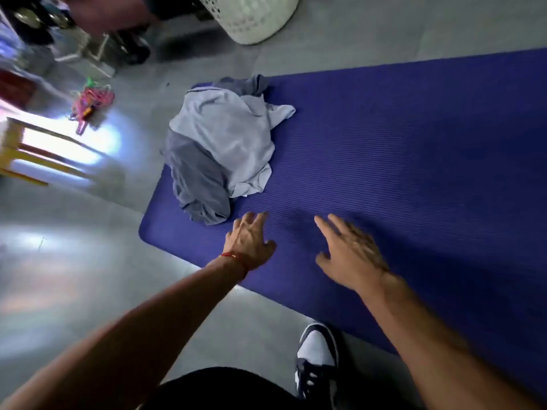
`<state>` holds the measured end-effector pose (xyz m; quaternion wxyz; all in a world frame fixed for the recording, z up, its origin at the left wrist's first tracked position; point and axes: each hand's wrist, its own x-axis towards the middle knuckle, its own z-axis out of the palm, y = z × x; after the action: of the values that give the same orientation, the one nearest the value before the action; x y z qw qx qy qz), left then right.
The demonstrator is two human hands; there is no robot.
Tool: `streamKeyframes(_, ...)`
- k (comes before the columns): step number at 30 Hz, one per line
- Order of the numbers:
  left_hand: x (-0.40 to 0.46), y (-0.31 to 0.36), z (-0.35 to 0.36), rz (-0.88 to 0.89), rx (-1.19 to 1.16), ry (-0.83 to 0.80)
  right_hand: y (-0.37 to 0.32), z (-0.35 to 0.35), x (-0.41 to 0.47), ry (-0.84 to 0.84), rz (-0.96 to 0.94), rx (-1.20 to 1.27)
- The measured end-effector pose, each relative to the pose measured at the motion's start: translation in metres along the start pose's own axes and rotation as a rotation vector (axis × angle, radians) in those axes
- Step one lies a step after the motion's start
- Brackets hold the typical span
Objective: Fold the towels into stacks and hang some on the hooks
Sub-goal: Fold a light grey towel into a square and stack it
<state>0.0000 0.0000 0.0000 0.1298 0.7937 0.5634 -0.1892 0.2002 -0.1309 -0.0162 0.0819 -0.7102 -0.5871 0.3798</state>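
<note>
A crumpled heap of towels lies on the left end of a purple mat: a pale blue-grey towel on top and a darker grey towel under it and to the left. My left hand, with a red thread at the wrist, reaches out over the mat just below the heap, fingers straight and holding nothing. Close to its right, my right hand is stretched over the bare mat with fingers spread, also holding nothing. No hooks are in view.
A white perforated laundry basket stands on the grey floor beyond the mat. A bundle of pink and green hangers lies to the left, near a yellow wooden stool. My shoe is at the mat's near edge.
</note>
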Motion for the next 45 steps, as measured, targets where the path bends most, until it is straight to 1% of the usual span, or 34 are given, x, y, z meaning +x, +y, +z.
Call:
streamKeyframes(1,0.017,-0.01,0.013,0.027,-0.011,-0.003,0.006,0.015,0.019,0.006,-0.051,-0.007)
streamKeyframes(4,0.057,-0.042,0.048,-0.053,-0.026,-0.045,0.019,0.048,0.071,0.002,-0.152,-0.069)
streamKeyframes(6,0.079,-0.057,0.076,-0.096,-0.021,-0.009,0.023,0.066,0.096,0.023,-0.185,-0.12)
streamKeyframes(8,0.098,-0.065,0.095,-0.095,-0.003,0.043,0.029,0.074,0.108,0.029,-0.169,-0.148)
streamKeyframes(11,0.123,-0.075,0.102,-0.064,0.059,0.102,0.031,0.077,0.096,0.063,-0.122,-0.124)
streamKeyframes(12,0.129,-0.077,0.101,-0.036,0.079,0.085,0.031,0.076,0.086,0.074,-0.112,-0.112)
streamKeyframes(16,0.153,-0.078,0.09,0.045,0.014,-0.04,0.037,0.073,0.048,0.114,-0.073,-0.102)
streamKeyframes(18,0.171,-0.079,0.083,0.065,0.074,-0.053,0.044,0.075,0.041,0.095,-0.091,-0.139)
streamKeyframes(20,0.19,-0.085,0.082,0.072,0.195,-0.056,0.049,0.081,0.041,0.088,-0.093,-0.154)
streamKeyframes(22,0.209,-0.092,0.083,0.082,0.24,-0.015,0.052,0.088,0.045,0.108,-0.093,-0.167)
streamKeyframes(24,0.22,-0.094,0.081,0.12,0.204,0.009,0.051,0.095,0.047,0.126,-0.098,-0.18)
streamKeyframes(26,0.221,-0.096,0.075,0.162,0.195,0.037,0.048,0.101,0.047,0.14,-0.096,-0.142)
streamKeyframes(28,0.205,-0.087,0.073,0.239,0.091,0.104,0.041,0.104,0.046,0.192,-0.077,-0.021)
streamKeyframes(30,0.169,-0.064,0.072,0.34,-0.171,0.235,0.03,0.102,0.049,0.272,-0.046,0.202)
streamKeyframes(31,0.146,-0.048,0.074,0.405,-0.306,0.296,0.024,0.099,0.051,0.3,-0.008,0.381)
streamKeyframes(33,0.097,-0.02,0.082,0.495,-0.534,0.364,0.013,0.09,0.062,0.328,0.089,0.848)
streamKeyframes(35,0.051,0.001,0.087,0.514,-0.773,0.327,0.008,0.08,0.074,0.313,0.176,1.275)
streamKeyframes(36,0.031,0.007,0.089,0.53,-0.86,0.278,0.008,0.075,0.079,0.285,0.174,1.424)
streamKeyframes(37,0.016,0.011,0.09,0.554,-0.923,0.208,0.009,0.068,0.082,0.25,0.144,1.514)
streamKeyframes(38,0.004,0.015,0.09,0.591,-0.952,0.136,0.01,0.064,0.084,0.211,0.108,1.542)
streamKeyframes(39,-0.004,0.017,0.089,0.631,-0.94,0.085,0.011,0.059,0.085,0.177,0.077,1.52)
streamKeyframes(41,-0.01,0.018,0.084,0.658,-0.905,0.071,0.018,0.055,0.085,0.168,0.067,1.352)
streamKeyframes(42,-0.009,0.015,0.08,0.623,-0.932,0.111,0.022,0.054,0.083,0.189,0.079,1.263)
streamKeyframes(43,-0.003,0.012,0.075,0.522,-0.998,0.182,0.029,0.054,0.079,0.211,0.093,1.188)
streamKeyframes(45,0.024,0.002,0.063,0.199,-1.071,0.38,0.043,0.053,0.068,0.249,0.099,1.033)
